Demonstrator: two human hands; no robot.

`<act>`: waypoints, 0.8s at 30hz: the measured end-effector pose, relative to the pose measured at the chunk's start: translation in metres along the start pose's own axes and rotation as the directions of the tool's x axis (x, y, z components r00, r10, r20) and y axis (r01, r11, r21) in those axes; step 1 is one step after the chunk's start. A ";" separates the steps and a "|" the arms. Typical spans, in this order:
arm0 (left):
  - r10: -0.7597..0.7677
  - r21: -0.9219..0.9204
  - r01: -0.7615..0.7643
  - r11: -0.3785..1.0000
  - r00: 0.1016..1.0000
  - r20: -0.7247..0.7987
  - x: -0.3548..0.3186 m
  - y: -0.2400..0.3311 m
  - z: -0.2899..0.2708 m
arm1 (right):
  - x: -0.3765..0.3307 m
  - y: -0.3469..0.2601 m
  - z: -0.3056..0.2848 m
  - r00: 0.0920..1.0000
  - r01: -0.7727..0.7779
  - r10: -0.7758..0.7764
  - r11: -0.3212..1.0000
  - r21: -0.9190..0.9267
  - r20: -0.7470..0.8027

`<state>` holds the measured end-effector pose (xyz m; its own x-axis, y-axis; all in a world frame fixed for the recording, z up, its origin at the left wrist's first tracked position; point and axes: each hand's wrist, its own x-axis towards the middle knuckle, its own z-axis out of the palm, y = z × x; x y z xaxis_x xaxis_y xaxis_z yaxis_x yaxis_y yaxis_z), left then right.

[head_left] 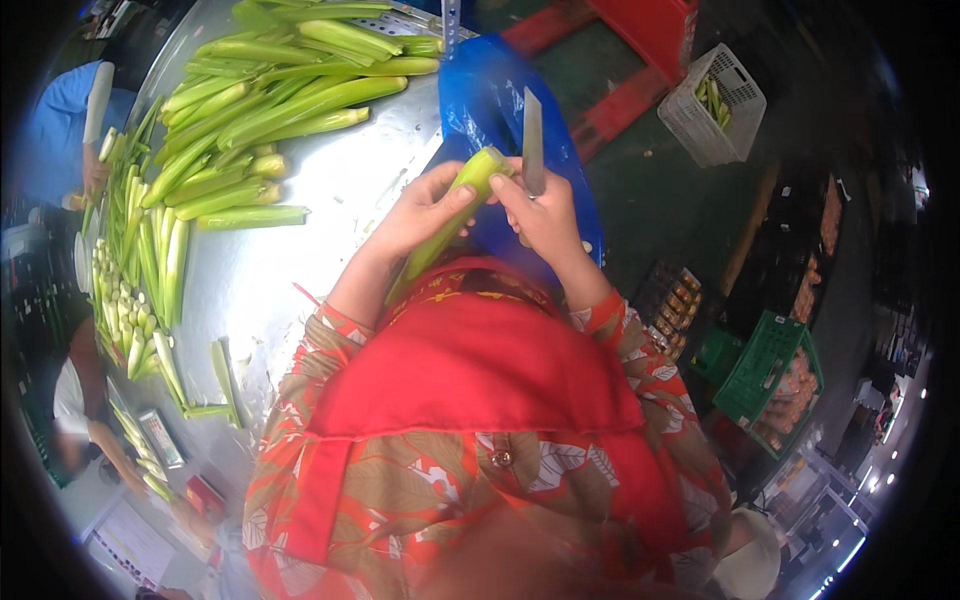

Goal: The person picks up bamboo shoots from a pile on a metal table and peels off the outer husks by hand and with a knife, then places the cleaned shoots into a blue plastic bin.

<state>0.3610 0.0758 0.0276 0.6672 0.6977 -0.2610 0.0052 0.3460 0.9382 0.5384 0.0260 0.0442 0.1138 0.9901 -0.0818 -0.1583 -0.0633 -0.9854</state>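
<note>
Left hand (418, 213) fingers wrap a green stalk (437, 238), seemingly steadying it — right hand (548, 218) fingers grip a knife (533, 140), blade outward, apparently freeing the thumb for the stalk.

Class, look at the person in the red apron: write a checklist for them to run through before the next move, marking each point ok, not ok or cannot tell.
1. Green stalk steadied: ok; the left hand grips it.
2. Knife held: ok; it is in the right hand, blade pointing away from the body.
3. Sharp edge turned from the fingers: cannot tell; which side is sharpened is unclear.
4. Hands protected: not ok; both are bare.
5. Co-worker's hand clear of the blade: ok; it is across the metal table, at the far left.
6. Footing: cannot tell; the person's feet are not visible.
</note>
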 end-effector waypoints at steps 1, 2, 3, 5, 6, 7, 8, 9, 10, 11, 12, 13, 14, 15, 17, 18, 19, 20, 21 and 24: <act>0.006 -0.014 -0.007 1.000 0.999 -0.037 -0.002 0.001 0.000 | 0.002 0.002 0.002 1.000 -0.023 0.023 0.999 -0.028 -0.007; -0.006 -0.053 0.003 0.999 0.999 -0.048 -0.005 0.001 -0.002 | 0.003 0.003 0.004 0.999 -0.048 0.048 0.997 -0.058 -0.017; -0.018 -0.093 0.012 0.996 0.998 -0.058 -0.007 0.001 -0.004 | 0.004 0.004 0.007 0.998 -0.058 0.056 0.997 -0.050 -0.032; -0.014 -0.144 0.000 0.990 0.995 -0.095 -0.012 -0.001 -0.011 | 0.005 0.006 0.014 0.996 -0.075 0.073 0.997 -0.034 -0.057; 0.001 -0.156 -0.021 0.988 0.992 -0.124 -0.012 -0.005 -0.017 | 0.005 0.006 0.016 0.995 -0.078 0.075 0.996 -0.048 -0.066; 0.016 -0.166 -0.042 0.985 0.988 -0.153 -0.012 -0.007 -0.024 | 0.004 0.003 0.015 0.994 -0.081 0.077 0.995 -0.061 -0.076; 0.011 -0.215 -0.043 0.976 0.989 -0.145 -0.014 -0.005 -0.030 | 0.003 0.000 0.013 0.994 -0.083 0.077 0.994 -0.073 -0.082; 0.007 -0.264 -0.044 0.963 0.991 -0.136 -0.015 -0.001 -0.038 | 0.002 -0.005 0.010 0.990 -0.049 0.032 0.991 -0.121 -0.141; 0.005 -0.313 -0.045 0.949 0.992 -0.127 -0.018 0.004 -0.045 | 0.000 -0.011 0.003 0.970 -0.047 0.021 0.994 -0.101 -0.243; -0.011 -0.304 -0.042 0.952 0.985 -0.173 -0.023 0.008 -0.052 | -0.001 -0.023 -0.009 0.943 -0.040 0.010 0.996 -0.083 -0.333; -0.018 -0.264 -0.041 0.964 0.976 -0.215 -0.026 0.008 -0.061 | -0.002 -0.040 -0.018 0.888 0.003 -0.055 0.993 -0.115 -0.456; -0.011 -0.272 -0.040 0.962 0.983 -0.184 -0.031 0.010 -0.073 | -0.005 -0.062 -0.025 0.812 0.055 -0.117 0.991 -0.124 -0.573; -0.004 -0.274 -0.038 0.961 0.988 -0.154 -0.038 0.010 -0.083 | -0.006 -0.071 -0.039 0.723 0.185 -0.200 0.978 -0.094 -0.662; 0.049 -0.306 -0.088 0.948 0.990 -0.133 -0.045 0.012 -0.089 | -0.009 -0.083 -0.049 0.683 0.230 -0.273 0.961 -0.156 -0.678; 0.164 -0.382 -0.185 0.905 0.983 -0.087 -0.055 0.017 -0.096 | -0.014 -0.095 -0.066 0.650 0.267 -0.395 0.919 -0.291 -0.649; 0.198 -0.372 -0.211 0.904 0.977 -0.075 -0.058 0.018 -0.099 | -0.014 -0.094 -0.069 0.658 0.265 -0.440 0.895 -0.358 -0.611; 0.231 -0.362 -0.238 0.901 0.971 -0.063 -0.061 0.019 -0.101 | -0.010 -0.086 -0.063 0.617 0.156 -0.450 0.875 -0.459 -0.646; 0.263 -0.353 -0.263 0.898 0.964 -0.048 -0.065 0.021 -0.103 | -0.007 -0.072 -0.070 0.665 0.121 -0.503 0.801 -0.586 -0.551; 0.268 -0.373 -0.264 0.890 0.962 -0.040 -0.068 0.022 -0.105 | -0.002 -0.054 -0.069 0.676 0.121 -0.563 0.721 -0.682 -0.476; 0.266 -0.337 -0.273 0.901 0.962 -0.067 -0.072 0.015 -0.113 | 0.017 -0.024 -0.039 0.844 0.027 -0.462 0.544 -0.839 -0.273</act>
<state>0.2292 0.1015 0.0350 0.5928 0.8052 -0.0170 -0.4285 0.3332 0.8399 0.5822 0.0395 0.0603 0.4365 0.8307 0.3457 0.7398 -0.1127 -0.6633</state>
